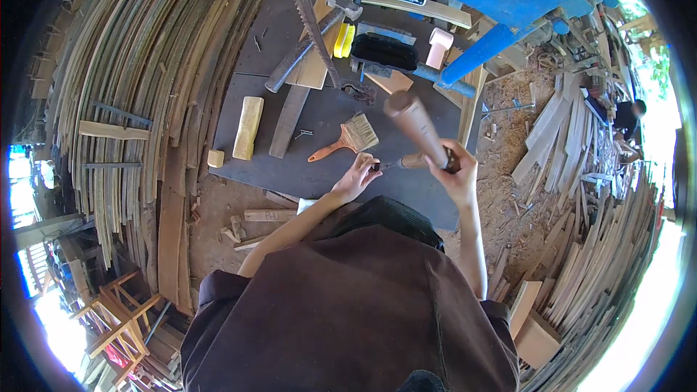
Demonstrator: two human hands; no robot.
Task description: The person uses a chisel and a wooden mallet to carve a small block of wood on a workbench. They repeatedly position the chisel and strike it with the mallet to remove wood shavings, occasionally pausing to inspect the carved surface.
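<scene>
My left hand (356, 176) is closed, pinching a small dark end piece. From it a thin grey metal part and a pale wooden handle (412, 162) run toward the right; I cannot make out what kind of tool this is. My right hand (457, 174) grips the narrow end of a brown, club-shaped wooden piece (419, 125), tilted up and to the left. Just beyond my left hand, a wide paintbrush (356, 134) with an orange handle lies on the dark table (254, 163).
Left on the table are a pale wooden block (249, 128) and a small wood cube (215, 158). Farther off lie a saw (308, 22), a hammer (341, 7), a yellow object (344, 40) and a black tray (383, 51). A blue bar (475, 54) slants at upper right. Lumber (145, 65) is stacked alongside.
</scene>
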